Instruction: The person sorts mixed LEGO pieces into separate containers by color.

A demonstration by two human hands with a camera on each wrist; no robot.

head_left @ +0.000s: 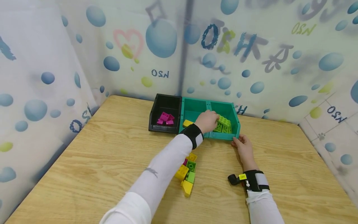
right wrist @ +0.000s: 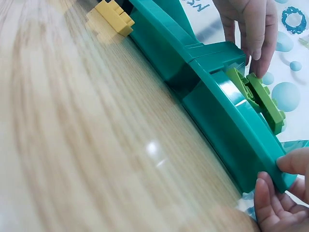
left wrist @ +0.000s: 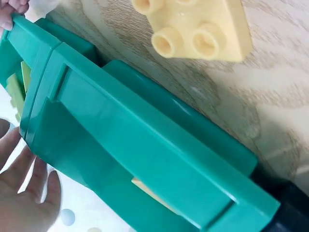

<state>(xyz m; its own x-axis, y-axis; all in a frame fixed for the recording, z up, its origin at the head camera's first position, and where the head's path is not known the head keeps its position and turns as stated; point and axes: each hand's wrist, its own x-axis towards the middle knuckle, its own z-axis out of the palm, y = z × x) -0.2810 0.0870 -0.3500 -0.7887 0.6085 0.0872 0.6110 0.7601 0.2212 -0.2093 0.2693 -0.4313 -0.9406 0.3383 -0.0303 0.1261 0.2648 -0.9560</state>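
Note:
My left hand point(head_left: 207, 121) reaches over the right-hand teal bin point(head_left: 222, 136), its fingers fairly straight. In the right wrist view its fingertips are right at the upper end of a tilted lime green brick point(right wrist: 266, 102). More lime green bricks point(head_left: 224, 124) are piled in that bin. My right hand point(head_left: 244, 149) grips the bin's front right corner, thumb point(right wrist: 292, 162) on the rim and the other fingers curled below it. The middle teal bin point(head_left: 194, 104) holds a yellow brick point(head_left: 187, 123), and my left wrist partly covers its front.
A black bin point(head_left: 165, 129) with several magenta bricks point(head_left: 165, 118) adjoins the teal bins on the left. Yellow, green and magenta bricks lie in a loose group point(head_left: 191, 165) on the wooden table point(head_left: 112, 161), partly behind my left forearm. A printed curtain point(head_left: 134, 68) stands behind the bins.

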